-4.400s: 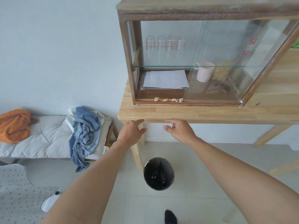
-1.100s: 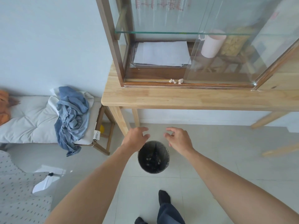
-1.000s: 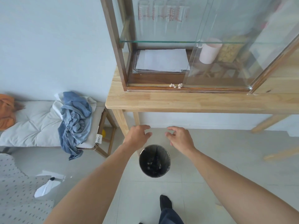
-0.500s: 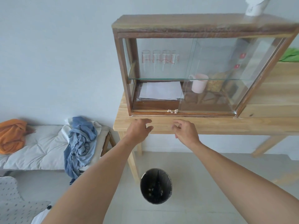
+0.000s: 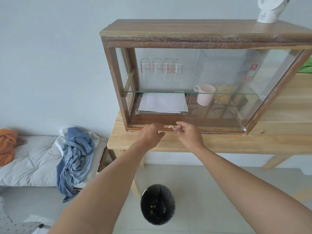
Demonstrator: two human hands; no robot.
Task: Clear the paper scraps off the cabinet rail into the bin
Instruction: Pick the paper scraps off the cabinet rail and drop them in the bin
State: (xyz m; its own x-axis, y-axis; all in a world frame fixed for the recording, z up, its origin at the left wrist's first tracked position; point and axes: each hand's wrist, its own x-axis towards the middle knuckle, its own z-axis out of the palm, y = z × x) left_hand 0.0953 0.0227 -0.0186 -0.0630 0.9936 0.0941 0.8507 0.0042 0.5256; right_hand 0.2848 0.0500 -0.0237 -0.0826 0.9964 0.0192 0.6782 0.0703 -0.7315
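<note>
Two small crumpled paper scraps lie on the cabinet rail (image 5: pixel 211 128): one scrap (image 5: pixel 171 127) sits between my hands, the other scrap (image 5: pixel 179 126) is at my right fingertips. My right hand (image 5: pixel 190 135) curls its thumb and forefinger around that second scrap, which still rests on the rail. My left hand (image 5: pixel 150 134) hovers over the rail just left of the scraps, fingers loosely bent and holding nothing. The round black bin (image 5: pixel 157 204) stands on the floor below, with several scraps inside it.
The glass-fronted wooden cabinet (image 5: pixel 114 78) stands on a light wooden table (image 5: pixel 236 142); inside are papers, a pink mug (image 5: pixel 205 95) and several measuring glasses. A bench (image 5: pixel 30 159) with a blue cloth (image 5: pixel 76 157) and an orange cloth stands at the left.
Both hands rose from above the bin to the cabinet rail. My view tilted up with them. Fewer scraps lie on the rail than 4.4 s ago.
</note>
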